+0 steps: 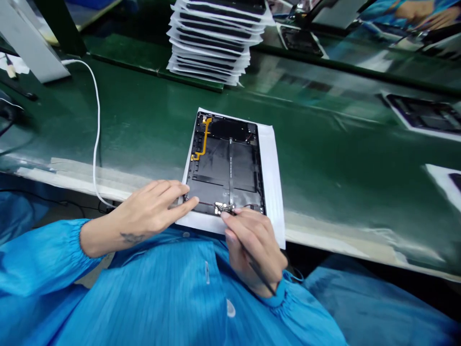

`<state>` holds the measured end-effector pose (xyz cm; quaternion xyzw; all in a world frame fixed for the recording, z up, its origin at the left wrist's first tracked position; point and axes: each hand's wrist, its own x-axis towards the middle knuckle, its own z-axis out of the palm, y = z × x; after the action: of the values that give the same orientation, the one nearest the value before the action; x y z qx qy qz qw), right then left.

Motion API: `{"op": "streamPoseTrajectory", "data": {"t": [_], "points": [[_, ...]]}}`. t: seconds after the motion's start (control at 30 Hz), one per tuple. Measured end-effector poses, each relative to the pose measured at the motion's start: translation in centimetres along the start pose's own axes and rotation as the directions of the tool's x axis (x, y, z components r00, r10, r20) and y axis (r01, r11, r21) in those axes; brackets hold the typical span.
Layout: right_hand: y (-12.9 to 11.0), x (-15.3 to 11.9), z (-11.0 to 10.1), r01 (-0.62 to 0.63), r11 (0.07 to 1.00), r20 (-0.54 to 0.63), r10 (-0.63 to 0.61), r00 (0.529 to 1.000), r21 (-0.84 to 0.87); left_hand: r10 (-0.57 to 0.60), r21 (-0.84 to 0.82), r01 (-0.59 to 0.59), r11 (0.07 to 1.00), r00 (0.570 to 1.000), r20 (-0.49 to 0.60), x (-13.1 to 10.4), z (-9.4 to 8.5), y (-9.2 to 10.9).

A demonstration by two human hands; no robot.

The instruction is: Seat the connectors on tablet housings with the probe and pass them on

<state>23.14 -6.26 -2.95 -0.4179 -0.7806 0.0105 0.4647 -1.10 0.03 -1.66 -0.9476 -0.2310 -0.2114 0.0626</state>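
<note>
An opened tablet housing (pixel 216 168) lies on a white sheet (pixel 275 192) at the bench's front edge. A yellow flex cable (pixel 205 142) runs down its upper left side, and a pale-marked strip (pixel 231 168) runs down the middle. Near its lower edge sits a small circuit board (pixel 224 207). My left hand (pixel 156 206) rests with fingers stretched out at the housing's lower left corner. My right hand (pixel 255 245) is closed around a thin dark tool (pixel 261 275), its fingertips at the circuit board. The tool's tip is hidden by the fingers.
A tall stack of dark panels and white sheets (pixel 216 48) stands at the back. A white cable (pixel 97 120) hangs over the left side of the green bench (pixel 137 115). More tablet housings (pixel 425 113) lie at right. Another person's hands (pixel 419 14) are at upper right.
</note>
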Motion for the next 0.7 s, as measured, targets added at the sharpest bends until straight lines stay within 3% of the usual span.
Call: {"op": "streamPoseTrajectory", "data": {"t": [0.13, 0.23, 0.53, 0.7], "points": [[0.0, 2.7, 0.5, -0.206, 0.935, 0.081, 0.191, 0.978, 0.290, -0.013, 0.102, 0.001, 0.995, 0.993, 0.121, 1.3, -0.9, 0.8], [0.2, 4.2, 1.3, -0.301, 0.886, 0.179, 0.252, 0.951, 0.353, -0.011, 0.134, -0.007, 0.991, 0.990, 0.140, 1.8, -1.2, 1.1], [0.3, 4.6, 1.7, -0.273, 0.891, 0.251, 0.189, 0.949, 0.362, 0.003, 0.140, -0.019, 0.990, 0.993, 0.117, 2.0, -1.0, 1.1], [0.4, 5.1, 1.6, -0.217, 0.904, 0.266, 0.121, 0.956, 0.369, 0.084, 0.116, -0.084, 0.990, 0.996, 0.008, 1.1, -0.8, 0.2]]}}
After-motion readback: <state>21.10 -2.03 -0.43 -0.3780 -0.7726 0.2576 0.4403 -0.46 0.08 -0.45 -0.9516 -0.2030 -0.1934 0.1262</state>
